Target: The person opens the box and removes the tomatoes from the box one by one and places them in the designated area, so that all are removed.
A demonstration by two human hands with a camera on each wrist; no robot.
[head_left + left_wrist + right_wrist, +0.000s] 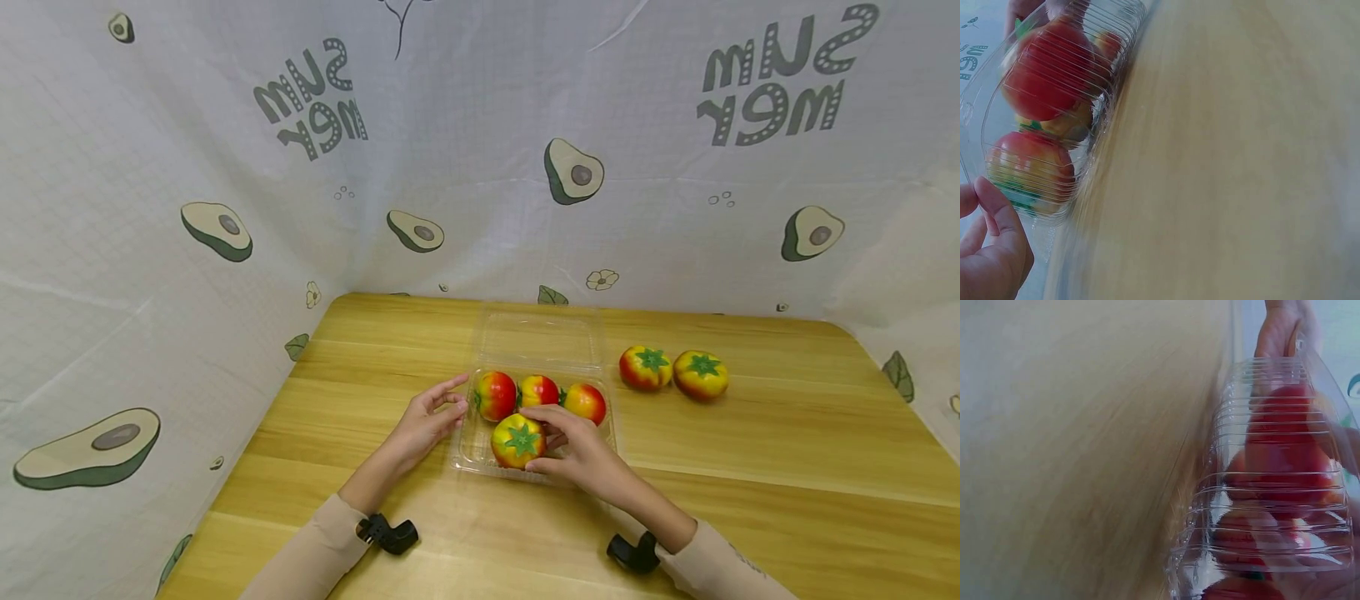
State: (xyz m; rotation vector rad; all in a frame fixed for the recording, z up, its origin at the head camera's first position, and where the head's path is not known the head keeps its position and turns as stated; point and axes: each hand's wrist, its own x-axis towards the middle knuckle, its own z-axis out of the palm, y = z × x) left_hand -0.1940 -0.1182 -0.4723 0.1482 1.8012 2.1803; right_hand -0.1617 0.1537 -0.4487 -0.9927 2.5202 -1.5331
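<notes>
An open clear plastic clamshell box (480, 454) stands on the table. Three red-and-yellow tomatoes lie in its back row: a left one (496, 396), a middle one (538, 390) and a right one (586, 403). In front of them my right hand (581, 450) grips a yellow tomato (517, 442) with a green star-shaped top, thumb and fingers around its right side. At the box's left rim, the thumb and a finger of my left hand (427, 421) pinch the edge; the left wrist view shows this left hand (997, 244) close up. The box wall partly blurs the fruit in the right wrist view.
Two more tomatoes, one red-yellow (645, 368) and one yellow (701, 375), sit on the table right of the box. The box's clear lid (540, 340) lies folded back behind it. A white printed curtain (480, 167) hangs around the wooden table (787, 433).
</notes>
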